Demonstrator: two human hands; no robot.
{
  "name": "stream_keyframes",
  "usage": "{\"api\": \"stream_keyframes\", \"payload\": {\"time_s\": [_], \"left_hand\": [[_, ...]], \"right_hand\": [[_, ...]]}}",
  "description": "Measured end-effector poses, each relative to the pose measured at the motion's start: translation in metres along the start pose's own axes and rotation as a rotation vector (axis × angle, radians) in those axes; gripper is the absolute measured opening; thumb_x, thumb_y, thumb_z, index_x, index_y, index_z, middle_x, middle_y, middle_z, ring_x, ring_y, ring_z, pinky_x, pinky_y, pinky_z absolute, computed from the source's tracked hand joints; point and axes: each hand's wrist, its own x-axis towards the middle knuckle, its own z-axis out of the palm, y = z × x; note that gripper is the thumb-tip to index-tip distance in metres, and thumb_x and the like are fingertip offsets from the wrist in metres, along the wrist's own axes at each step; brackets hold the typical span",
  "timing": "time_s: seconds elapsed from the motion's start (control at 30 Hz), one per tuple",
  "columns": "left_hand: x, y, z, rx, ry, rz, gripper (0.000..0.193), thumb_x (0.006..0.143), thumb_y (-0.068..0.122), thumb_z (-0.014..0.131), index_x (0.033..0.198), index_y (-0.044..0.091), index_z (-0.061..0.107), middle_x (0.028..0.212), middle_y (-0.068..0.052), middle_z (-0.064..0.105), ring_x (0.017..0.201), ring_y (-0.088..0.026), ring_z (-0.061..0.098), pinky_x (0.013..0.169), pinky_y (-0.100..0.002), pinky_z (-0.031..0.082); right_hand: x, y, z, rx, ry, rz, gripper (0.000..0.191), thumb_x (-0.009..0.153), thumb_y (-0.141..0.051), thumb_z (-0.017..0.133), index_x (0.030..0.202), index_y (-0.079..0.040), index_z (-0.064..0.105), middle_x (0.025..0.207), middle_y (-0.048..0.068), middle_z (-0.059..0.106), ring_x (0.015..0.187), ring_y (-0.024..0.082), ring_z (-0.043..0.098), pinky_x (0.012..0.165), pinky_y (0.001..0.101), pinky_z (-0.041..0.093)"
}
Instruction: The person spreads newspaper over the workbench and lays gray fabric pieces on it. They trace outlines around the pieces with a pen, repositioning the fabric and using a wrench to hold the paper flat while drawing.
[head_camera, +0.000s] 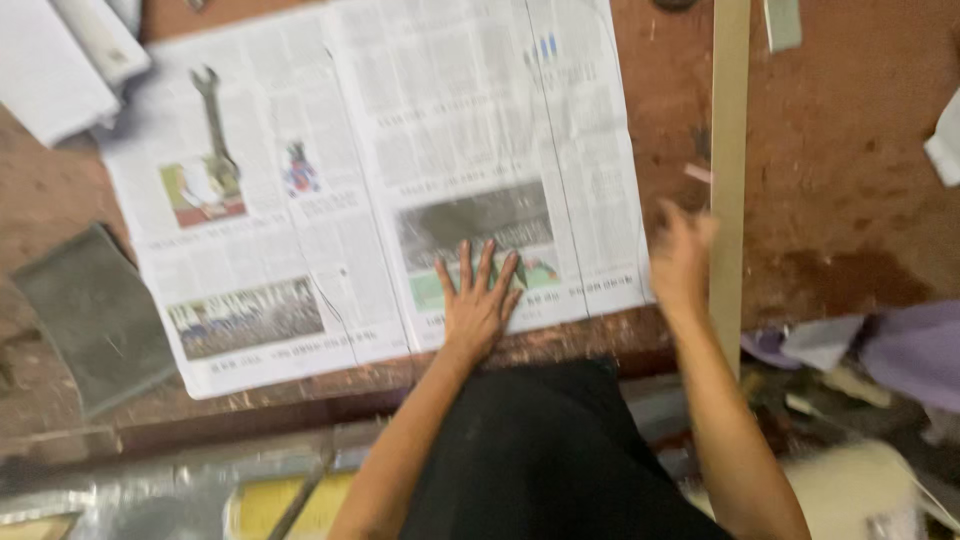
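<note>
Pressing flat on the near edge of the spread newspaper (380, 170), the left hand (478, 300) lies palm down with fingers fanned wide, holding nothing, only pinning the sheet to the reddish-brown wooden table (850, 150). It sits on the right-hand page, over a dark printed photograph. Just beyond the paper's right edge, the right hand (683, 262) is raised beside a long pale wooden strip (729, 170) that runs away from the person across the table. That hand is smeared by motion; I cannot tell whether its fingers touch the strip, close on it or hang loose near it.

By my reading, the step in hand is steadying the sheet while the other hand deals with the strip. Any next move would call for the left palm to keep the paper from sliding and for the right hand to get a sure hold on the strip, since one end hangs past the table's near edge.

Farther off on the left page, a spanner (213, 125) rests upright on a small printed picture. A grey slab (95, 315) lies left of the paper, tilted. White sheets at the far left corner are cut off by the frame. Below the table, lilac cloth and clutter are too blurred to name.
</note>
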Motion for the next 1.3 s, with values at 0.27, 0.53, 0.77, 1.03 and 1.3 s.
{"api": "stream_keyframes", "payload": {"time_s": [0.27, 0.53, 0.77, 1.03, 1.3], "left_hand": [[-0.003, 0.002, 0.023, -0.028, 0.006, 0.058, 0.061, 0.1, 0.051, 0.053, 0.157, 0.033, 0.04, 0.169, -0.009, 0.023, 0.154, -0.045, 0.011, 0.113, -0.079, -0.001], [-0.002, 0.007, 0.022, 0.0, -0.051, 0.044, 0.061, 0.103, 0.05, 0.051, 0.16, 0.033, 0.038, 0.17, -0.009, 0.023, 0.156, -0.042, 0.006, 0.117, -0.075, -0.002], [0.002, 0.008, 0.019, 0.003, 0.014, 0.03, 0.06, 0.1, 0.047, 0.056, 0.156, 0.033, 0.04, 0.168, -0.008, 0.024, 0.156, -0.042, 0.008, 0.118, -0.074, -0.003], [0.088, -0.01, -0.006, -0.114, 0.175, -0.092, 0.057, 0.101, 0.038, 0.059, 0.154, 0.023, 0.044, 0.166, -0.018, 0.022, 0.156, -0.036, 0.014, 0.121, -0.071, -0.003], [0.215, -0.038, -0.039, -0.116, 0.219, -0.062, 0.054, 0.107, 0.04, 0.061, 0.156, 0.022, 0.046, 0.169, -0.014, 0.022, 0.159, -0.036, 0.011, 0.124, -0.07, -0.002]], "right_hand": [[-0.002, -0.022, 0.067, 0.035, -0.031, -0.184, 0.047, 0.093, -0.007, 0.071, 0.138, -0.001, 0.061, 0.112, 0.016, 0.048, 0.105, 0.034, 0.056, 0.095, 0.0457, 0.048], [-0.03, 0.034, 0.025, 0.038, 0.165, -0.001, 0.06, 0.093, -0.015, 0.079, 0.147, -0.002, 0.056, 0.119, 0.016, 0.043, 0.114, 0.029, 0.05, 0.098, 0.0422, 0.048], [-0.009, 0.037, 0.023, 0.149, 0.203, 0.125, 0.042, 0.102, -0.018, 0.073, 0.142, -0.007, 0.067, 0.113, 0.009, 0.047, 0.099, 0.022, 0.051, 0.076, 0.0372, 0.048], [0.089, 0.008, -0.012, 1.114, -0.06, 0.281, 0.035, 0.101, -0.008, 0.054, 0.133, -0.007, 0.066, 0.114, 0.011, 0.071, 0.067, 0.009, 0.06, 0.056, 0.0244, 0.051], [0.18, -0.015, -0.006, 1.416, -0.284, 0.122, 0.041, 0.123, -0.037, 0.045, 0.118, 0.0, 0.063, 0.096, 0.016, 0.069, 0.065, 0.019, 0.059, 0.066, 0.0369, 0.052]]}}
